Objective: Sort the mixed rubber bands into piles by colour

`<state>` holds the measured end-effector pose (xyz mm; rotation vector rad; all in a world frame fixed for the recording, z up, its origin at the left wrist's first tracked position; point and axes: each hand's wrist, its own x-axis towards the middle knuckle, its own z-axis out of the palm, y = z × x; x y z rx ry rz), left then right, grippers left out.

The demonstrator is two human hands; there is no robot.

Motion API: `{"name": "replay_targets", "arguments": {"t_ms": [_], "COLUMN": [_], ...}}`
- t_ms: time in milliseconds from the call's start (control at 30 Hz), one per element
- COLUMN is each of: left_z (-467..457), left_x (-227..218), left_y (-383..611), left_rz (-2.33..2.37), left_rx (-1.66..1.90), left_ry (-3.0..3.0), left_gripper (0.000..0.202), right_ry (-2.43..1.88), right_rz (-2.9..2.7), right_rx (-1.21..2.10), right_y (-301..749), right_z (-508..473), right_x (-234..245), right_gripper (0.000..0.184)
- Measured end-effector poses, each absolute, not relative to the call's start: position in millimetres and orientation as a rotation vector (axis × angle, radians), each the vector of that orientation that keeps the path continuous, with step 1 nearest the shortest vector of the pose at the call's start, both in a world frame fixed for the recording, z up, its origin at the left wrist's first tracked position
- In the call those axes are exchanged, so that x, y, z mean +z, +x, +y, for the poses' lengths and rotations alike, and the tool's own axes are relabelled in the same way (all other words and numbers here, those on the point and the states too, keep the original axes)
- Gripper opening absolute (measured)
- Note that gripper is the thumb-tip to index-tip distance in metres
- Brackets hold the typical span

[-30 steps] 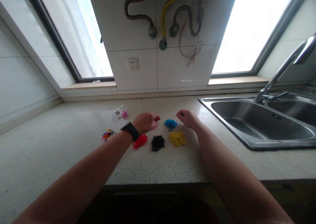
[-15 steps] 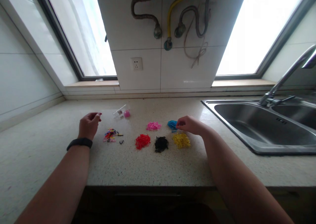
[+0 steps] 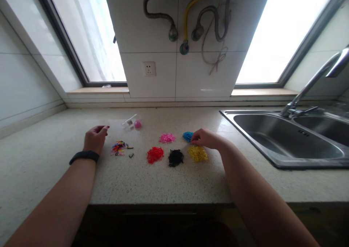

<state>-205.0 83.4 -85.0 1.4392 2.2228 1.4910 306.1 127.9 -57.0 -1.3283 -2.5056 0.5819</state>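
My right hand (image 3: 205,138) has its fingertips pressed together at the right edge of a pile of blue rubber bands (image 3: 187,136); what is between them is hidden. Just below that hand lies a yellow pile of bands (image 3: 198,154). My left hand (image 3: 95,137), with a black wristband (image 3: 85,155), rests closed at the left, thumb against curled fingers; I cannot make out anything in them. Beside it is a mixed-colour pile of bands (image 3: 119,147), with a few stray dark ones. Pink (image 3: 167,138), red (image 3: 155,155) and black (image 3: 176,157) piles sit in the middle.
A clear plastic container with a pink ball-like piece (image 3: 137,124) lies behind the mixed pile. The steel sink (image 3: 275,163) and faucet (image 3: 300,94) are at the right. The tiled wall with a socket (image 3: 149,69) and hoses bounds the countertop (image 3: 160,185).
The whole view has shifted slightly. My right hand has moved a little down along the blue pile's edge, uncovering that pile's right side somewhat. My left hand stays nearly still.
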Motion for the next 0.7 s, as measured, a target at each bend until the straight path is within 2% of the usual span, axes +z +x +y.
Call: {"name": "replay_targets", "arguments": {"t_ms": [233,700], "left_z": [83,76], "left_x": [-85,-72], "left_y": [-203,-185], "left_rz": [2.108,2.107], "left_rx": [1.575,1.568], "left_ry": [1.412,1.379], "left_gripper": [0.041,0.040], "right_ry": [-1.368,-1.381], "right_rz": [-2.458,-2.320], "right_rx": [0.464,0.198], "right_y": [305,304], "right_z": [129,125], "right_x": [-59,-50], "right_gripper": [0.015,0.020]}}
